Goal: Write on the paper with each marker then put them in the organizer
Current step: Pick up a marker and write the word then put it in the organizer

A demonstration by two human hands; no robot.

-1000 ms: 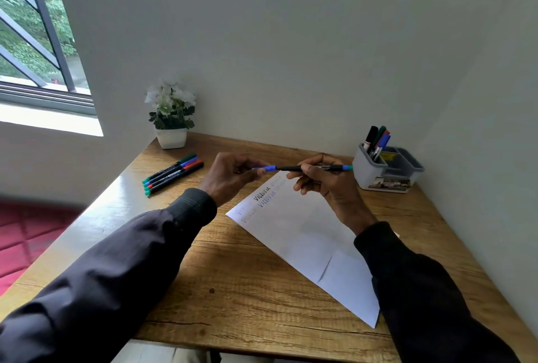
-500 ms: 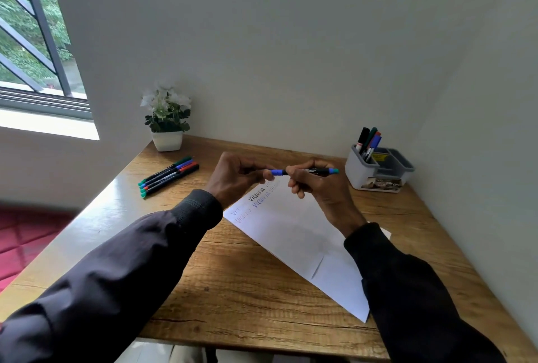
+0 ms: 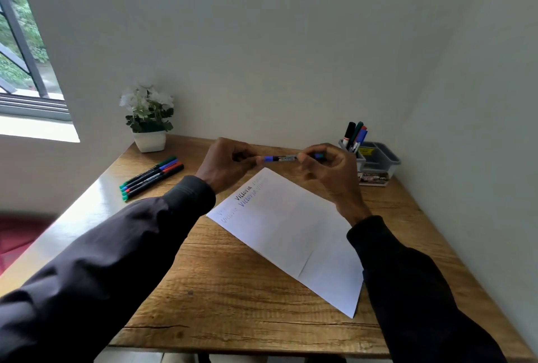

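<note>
I hold a blue marker level above the far end of the white paper. My left hand pinches its capped left end, and my right hand grips the barrel near its right end. The paper lies slanted on the wooden table and bears a few written words near its far corner. Several markers lie side by side at the left of the table. The grey organizer stands at the back right with several markers upright in its left compartment.
A small white pot with white flowers stands at the back left by the wall. A window is at the left. Walls close the table in at the back and right.
My hands have drawn together along the marker, and the cap held by my left hand now sits on its left end. The view has tilted slightly.
</note>
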